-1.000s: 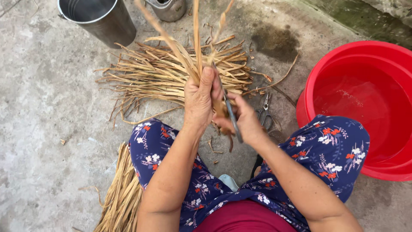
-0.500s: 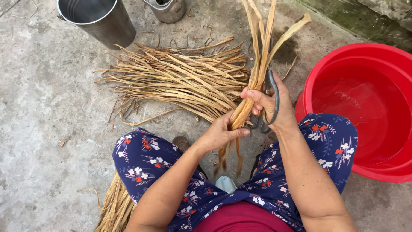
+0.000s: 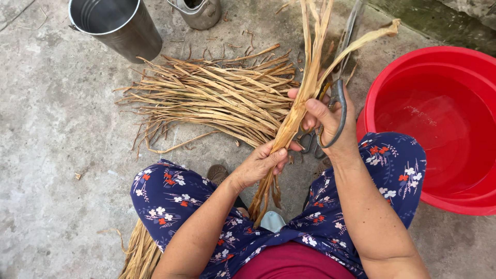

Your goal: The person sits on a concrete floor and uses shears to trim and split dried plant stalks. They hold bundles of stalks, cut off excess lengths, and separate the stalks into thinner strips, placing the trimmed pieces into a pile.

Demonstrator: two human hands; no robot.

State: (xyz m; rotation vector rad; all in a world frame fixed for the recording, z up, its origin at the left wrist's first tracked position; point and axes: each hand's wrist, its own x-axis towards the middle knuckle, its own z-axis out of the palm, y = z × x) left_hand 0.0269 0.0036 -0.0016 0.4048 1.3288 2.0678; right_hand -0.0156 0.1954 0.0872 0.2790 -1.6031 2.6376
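- Rough grey concrete floor (image 3: 51,129), outdoors, stained and littered with dry scraps.
- Steel bucket (image 3: 116,26) and small metal kettle (image 3: 199,11) at far edge; red plastic basin (image 3: 439,119) at right, just beside right knee.
- Loose pile of dried tan leaf strips (image 3: 217,98) spread ahead of knees.
- Bundle of strips (image 3: 299,108) held upright, tips splayed, pale brown, brittle.
- Left hand (image 3: 261,164) clenched round lower bundle.
- Right hand (image 3: 325,121) grasping bundle higher up, grey scissors (image 3: 336,111) hooked on fingers.
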